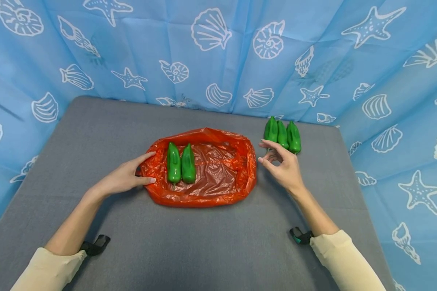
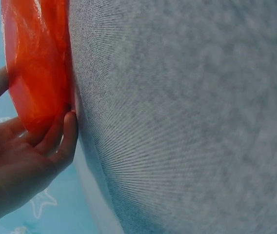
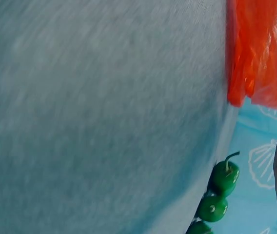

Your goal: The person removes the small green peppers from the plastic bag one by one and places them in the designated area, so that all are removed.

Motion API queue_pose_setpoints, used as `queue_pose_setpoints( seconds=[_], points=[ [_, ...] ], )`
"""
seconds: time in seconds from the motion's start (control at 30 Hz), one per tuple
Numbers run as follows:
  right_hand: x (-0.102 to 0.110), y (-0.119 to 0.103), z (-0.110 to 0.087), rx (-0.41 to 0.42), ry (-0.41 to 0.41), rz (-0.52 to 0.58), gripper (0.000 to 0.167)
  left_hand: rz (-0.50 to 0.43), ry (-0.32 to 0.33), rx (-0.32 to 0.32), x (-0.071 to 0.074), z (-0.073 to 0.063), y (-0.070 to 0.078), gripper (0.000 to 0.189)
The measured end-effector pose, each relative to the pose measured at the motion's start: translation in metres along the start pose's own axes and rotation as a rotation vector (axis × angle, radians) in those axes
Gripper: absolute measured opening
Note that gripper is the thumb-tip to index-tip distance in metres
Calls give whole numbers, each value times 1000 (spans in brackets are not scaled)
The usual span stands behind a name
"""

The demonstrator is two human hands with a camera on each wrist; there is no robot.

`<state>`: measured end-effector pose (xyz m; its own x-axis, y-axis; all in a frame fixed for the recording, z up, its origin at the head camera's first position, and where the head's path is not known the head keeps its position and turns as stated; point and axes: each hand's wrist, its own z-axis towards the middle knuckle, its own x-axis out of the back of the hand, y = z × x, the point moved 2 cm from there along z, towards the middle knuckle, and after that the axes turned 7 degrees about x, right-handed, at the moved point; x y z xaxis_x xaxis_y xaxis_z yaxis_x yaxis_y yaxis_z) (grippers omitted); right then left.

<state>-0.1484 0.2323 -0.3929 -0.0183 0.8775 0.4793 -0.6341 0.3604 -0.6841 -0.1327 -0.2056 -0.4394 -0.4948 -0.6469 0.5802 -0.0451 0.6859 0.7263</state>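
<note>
A red plastic bag [image 1: 204, 201] lies with its mouth spread wide on the table. Inside, toward its left end, two green peppers [image 1: 174, 163] [image 1: 188, 163] lie side by side. My left hand [image 1: 121, 176] grips the bag's left end, its thumb and a finger over the rim; the left wrist view shows more fingers [image 2: 69, 131] against the bag's outside. Between the bag's right end and three more green peppers [image 1: 294, 137] is my right hand [image 1: 284, 163]. It holds nothing, its thumb and index finger curved with a gap between the tips.
The table [image 1: 218, 246] has a grey cloth surface. Behind it and along its sides hangs a blue curtain [image 1: 233, 72] with white shells and starfish. The three peppers outside the bag lie in a row near the table's back right edge.
</note>
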Motion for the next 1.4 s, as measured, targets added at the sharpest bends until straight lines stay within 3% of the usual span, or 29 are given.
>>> queue_pose_setpoints(
  seconds=[0.57,1.13,1.27,1.4],
  points=[
    [-22,-20,14,34,-58,34,49,5,0,5,1,2,0,86],
    [-50,-37,23,-14,-111,97,49,3,-1,3,0,1,1,85],
    [-56,-38,23,-15,-118,100,49,4,-1,5,0,0,2,85],
    [-66,-25,19,-19,-131,119,52,0,-2,6,0,0,2,85]
  ],
)
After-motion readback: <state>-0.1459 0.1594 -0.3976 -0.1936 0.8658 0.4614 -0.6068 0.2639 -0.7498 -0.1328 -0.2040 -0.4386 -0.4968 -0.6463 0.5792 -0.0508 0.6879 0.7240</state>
